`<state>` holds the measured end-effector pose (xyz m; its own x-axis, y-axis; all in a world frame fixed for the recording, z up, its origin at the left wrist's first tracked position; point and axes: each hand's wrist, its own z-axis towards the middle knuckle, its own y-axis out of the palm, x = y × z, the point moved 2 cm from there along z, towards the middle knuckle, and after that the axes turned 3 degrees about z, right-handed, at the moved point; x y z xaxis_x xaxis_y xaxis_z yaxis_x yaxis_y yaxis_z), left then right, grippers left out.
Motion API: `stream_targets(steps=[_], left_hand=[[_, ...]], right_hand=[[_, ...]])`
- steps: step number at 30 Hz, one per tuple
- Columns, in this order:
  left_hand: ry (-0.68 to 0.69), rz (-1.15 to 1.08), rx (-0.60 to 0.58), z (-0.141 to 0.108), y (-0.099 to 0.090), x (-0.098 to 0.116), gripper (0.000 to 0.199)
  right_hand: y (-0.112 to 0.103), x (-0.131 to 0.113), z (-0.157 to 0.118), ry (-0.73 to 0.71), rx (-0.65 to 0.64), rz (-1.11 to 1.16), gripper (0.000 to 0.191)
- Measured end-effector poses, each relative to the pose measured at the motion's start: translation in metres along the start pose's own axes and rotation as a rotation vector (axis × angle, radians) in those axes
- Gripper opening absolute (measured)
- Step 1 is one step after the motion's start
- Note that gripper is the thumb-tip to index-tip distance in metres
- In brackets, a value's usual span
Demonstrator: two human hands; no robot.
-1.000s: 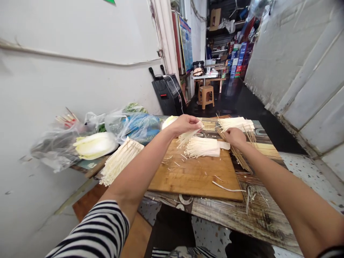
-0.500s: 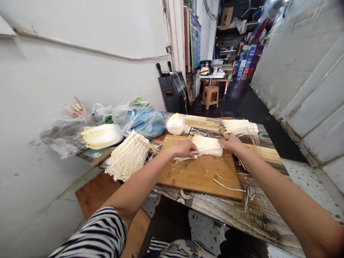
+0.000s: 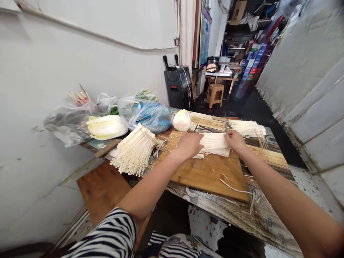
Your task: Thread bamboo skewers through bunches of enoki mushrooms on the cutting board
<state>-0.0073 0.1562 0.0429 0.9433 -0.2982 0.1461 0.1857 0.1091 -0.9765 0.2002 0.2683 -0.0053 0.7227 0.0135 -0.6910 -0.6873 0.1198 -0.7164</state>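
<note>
A flat bunch of enoki mushrooms [image 3: 215,144] lies across the wooden cutting board [image 3: 209,175], its strands running left to right. My left hand [image 3: 191,144] is curled over its left end, with part of a loose white strip showing under the fingers. At the bunch's right end, my right hand [image 3: 234,141] is closed with thumb and fingers pinched on the edge; whether a skewer is also between them is hidden. To the left of the board sits a thick pile of skewered enoki [image 3: 134,152], sticks jutting from its right side.
Behind the board are a cut napa cabbage piece [image 3: 182,120], another cabbage half [image 3: 107,126] and plastic bags [image 3: 150,114]. More enoki [image 3: 247,128] and bamboo skewers [image 3: 268,157] lie at the right. Loose strands [image 3: 235,188] litter the board's near edge. A black speaker [image 3: 177,86] stands beyond.
My left hand has gone from pinching a thin strip beside the bunch to lying over the bunch's left end. My right hand stays at the right end. The view has shifted slightly.
</note>
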Motion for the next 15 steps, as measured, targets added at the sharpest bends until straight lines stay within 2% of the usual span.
stream_targets(steps=[2, 3, 6, 8, 11, 15], left_hand=[[-0.029, -0.013, 0.029, 0.016, -0.004, 0.000, 0.045], [-0.033, -0.041, 0.005, 0.025, -0.003, 0.000, 0.052], [0.014, -0.165, -0.112, 0.053, 0.007, 0.003, 0.094], [0.053, -0.258, -0.121, 0.066, 0.016, 0.006, 0.116], [0.077, -0.401, -0.080, 0.071, 0.024, 0.007, 0.128], [0.106, -0.529, 0.023, 0.055, 0.017, 0.009, 0.134]], right_hand=[[0.003, -0.003, -0.005, -0.004, -0.042, 0.081, 0.014], [0.004, -0.004, -0.008, -0.006, -0.071, 0.129, 0.017], [0.005, -0.010, -0.016, -0.027, -0.121, 0.258, 0.025], [0.002, -0.015, -0.020, -0.081, -0.111, 0.321, 0.028], [-0.008, -0.028, -0.029, -0.233, -0.074, 0.375, 0.026], [-0.027, -0.054, -0.053, -0.355, -0.045, 0.307, 0.020]])
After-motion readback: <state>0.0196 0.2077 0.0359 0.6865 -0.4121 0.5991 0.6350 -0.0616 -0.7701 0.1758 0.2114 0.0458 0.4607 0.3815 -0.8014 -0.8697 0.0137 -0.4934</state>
